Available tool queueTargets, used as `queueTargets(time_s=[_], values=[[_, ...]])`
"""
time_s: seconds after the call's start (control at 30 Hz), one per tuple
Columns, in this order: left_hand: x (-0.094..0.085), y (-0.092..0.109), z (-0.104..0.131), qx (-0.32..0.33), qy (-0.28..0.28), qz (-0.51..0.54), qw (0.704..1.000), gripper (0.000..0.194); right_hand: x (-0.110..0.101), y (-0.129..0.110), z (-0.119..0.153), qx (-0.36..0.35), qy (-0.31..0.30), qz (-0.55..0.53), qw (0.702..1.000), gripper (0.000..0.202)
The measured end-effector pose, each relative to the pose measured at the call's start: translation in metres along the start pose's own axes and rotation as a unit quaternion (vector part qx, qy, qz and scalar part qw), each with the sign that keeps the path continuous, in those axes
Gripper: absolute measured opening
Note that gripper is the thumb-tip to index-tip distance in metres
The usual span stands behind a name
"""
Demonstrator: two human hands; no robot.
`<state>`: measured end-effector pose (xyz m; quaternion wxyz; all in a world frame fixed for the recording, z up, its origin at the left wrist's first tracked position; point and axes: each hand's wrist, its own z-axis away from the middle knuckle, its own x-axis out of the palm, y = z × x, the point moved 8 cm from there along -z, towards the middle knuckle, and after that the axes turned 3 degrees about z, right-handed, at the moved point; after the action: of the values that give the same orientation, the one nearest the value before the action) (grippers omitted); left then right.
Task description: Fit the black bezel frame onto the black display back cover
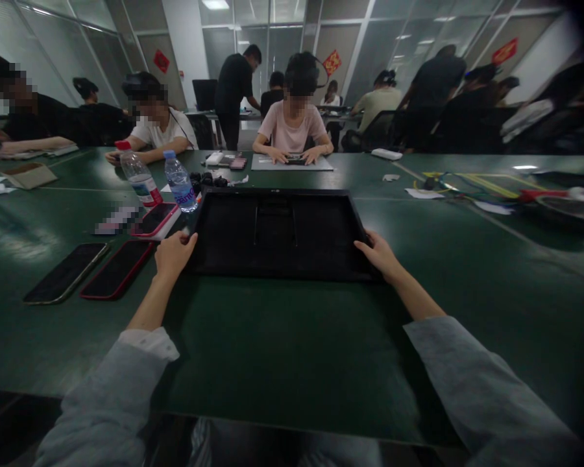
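Note:
A wide black rectangular panel (224,240) with a raised rim, looking like a monitor shell, is in front of me at the green table (282,350). Fine lines mark out a narrower rectangle at its middle, and a small pale mark sits on its far rim. My left hand (175,253) grips the left edge, thumb on top. At the right edge my right hand (379,255) holds it the same way, the fingers partly hidden beneath. Whether the panel rests on the table or is slightly raised, I cannot tell.
Left of the panel lie a dark phone (65,274), a red-edged phone (117,270) and a pink-edged phone (156,219). Two plastic bottles, one red-capped (140,175) and one blue-capped (180,185), stand behind. Cables (472,185) lie far right. A person (294,126) sits opposite.

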<state>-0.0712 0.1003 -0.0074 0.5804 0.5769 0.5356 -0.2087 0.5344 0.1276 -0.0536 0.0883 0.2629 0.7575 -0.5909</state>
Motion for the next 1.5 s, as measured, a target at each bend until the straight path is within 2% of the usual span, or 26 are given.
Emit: queueTargets(time_s=[0.23,0.5,0.67,0.9,1.07,1.2,1.37,1.5], values=[[0.000,0.005,0.000,0.028,0.006,0.007,1.000,0.051,0.002,-0.006,0.007,-0.041,-0.018,0.024,0.999,0.057],[0.007,0.001,-0.003,0.025,-0.021,-0.003,0.999,0.057,0.000,-0.002,0.004,-0.060,0.013,0.051,0.997,0.060],[0.012,-0.002,-0.004,0.019,-0.031,-0.013,0.999,0.057,0.004,0.000,0.007,0.007,-0.012,-0.015,1.000,0.063],[0.018,-0.009,-0.010,0.000,-0.066,0.003,0.998,0.064,0.009,-0.001,0.016,0.120,-0.063,-0.136,0.981,0.090],[0.020,-0.010,-0.010,0.000,-0.069,0.000,0.998,0.064,0.008,-0.005,0.018,0.150,-0.059,-0.159,0.974,0.099],[0.023,-0.010,-0.010,0.008,-0.077,-0.003,0.997,0.064,0.007,-0.005,0.016,0.145,-0.050,-0.135,0.979,0.098],[0.024,-0.009,-0.011,0.019,-0.086,-0.002,0.996,0.064,0.004,-0.004,0.010,0.106,-0.031,-0.112,0.988,0.084],[0.023,-0.007,-0.010,0.028,-0.083,0.001,0.996,0.062,0.005,-0.006,0.010,0.076,-0.035,-0.101,0.991,0.085]])
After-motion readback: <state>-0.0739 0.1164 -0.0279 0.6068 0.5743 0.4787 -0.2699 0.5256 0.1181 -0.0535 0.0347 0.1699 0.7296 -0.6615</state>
